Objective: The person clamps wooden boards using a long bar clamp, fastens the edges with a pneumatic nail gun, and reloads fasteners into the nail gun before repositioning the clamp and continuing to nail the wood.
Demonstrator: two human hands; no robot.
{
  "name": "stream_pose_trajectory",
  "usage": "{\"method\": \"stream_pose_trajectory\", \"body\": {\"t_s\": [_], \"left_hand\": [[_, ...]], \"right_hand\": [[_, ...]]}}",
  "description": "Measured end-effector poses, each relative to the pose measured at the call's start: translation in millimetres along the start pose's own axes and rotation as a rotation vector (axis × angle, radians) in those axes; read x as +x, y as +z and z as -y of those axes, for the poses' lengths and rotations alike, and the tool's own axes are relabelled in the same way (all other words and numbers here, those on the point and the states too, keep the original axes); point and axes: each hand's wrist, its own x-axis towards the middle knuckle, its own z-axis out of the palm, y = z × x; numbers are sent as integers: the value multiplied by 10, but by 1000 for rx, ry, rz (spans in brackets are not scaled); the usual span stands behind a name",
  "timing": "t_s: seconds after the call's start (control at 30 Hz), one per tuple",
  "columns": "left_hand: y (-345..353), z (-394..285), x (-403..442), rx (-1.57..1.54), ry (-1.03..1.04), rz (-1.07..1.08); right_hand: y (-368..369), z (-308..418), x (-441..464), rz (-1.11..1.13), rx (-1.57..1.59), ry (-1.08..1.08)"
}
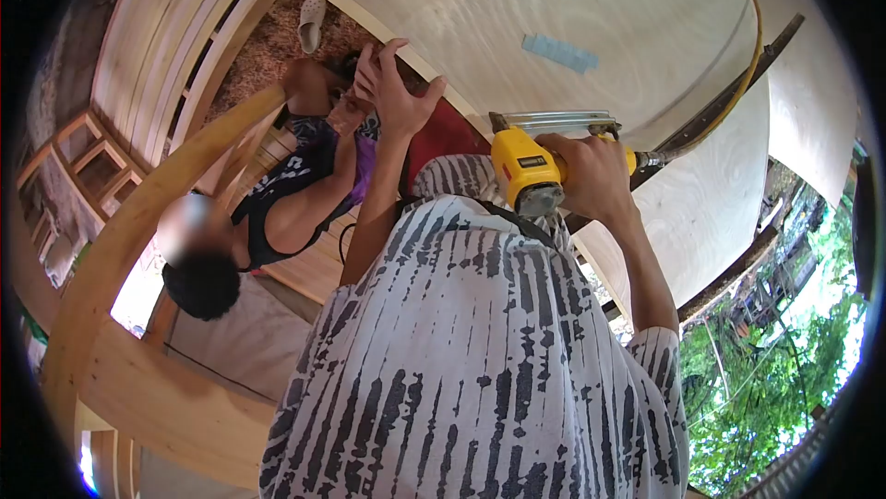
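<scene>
My right hand (pixel 595 176) is wrapped round the grip of a yellow nail gun (pixel 526 167), which rests close to the lower edge of a large plywood panel (pixel 554 19). A yellow hose runs along the panel's right side, toward the tool's rear fitting. My left hand (pixel 397 97) is raised by the panel's left wooden edge, its fingers apart and nothing seen in them. A strip of grey-blue tape (pixel 560 52) lies on the panel.
Another person (pixel 295 185) sits close on my left, hands near my left hand. A curved wooden beam (pixel 157 194) passes beside them. Slatted boards (pixel 175 37) and a shoe (pixel 312 23) are at the upper left. More plywood sheets (pixel 692 213) stand at the right.
</scene>
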Motion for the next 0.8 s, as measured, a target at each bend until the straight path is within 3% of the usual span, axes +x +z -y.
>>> {"method": "stream_pose_trajectory", "body": {"t_s": [0.6, 0.8], "left_hand": [[-9, -48, 40, -79, -142, 85], [-55, -87, 58, -16, -117, 82]], "right_hand": [[15, 233, 595, -77, -4, -165], [2, 273, 631, -3, -14, -90]]}}
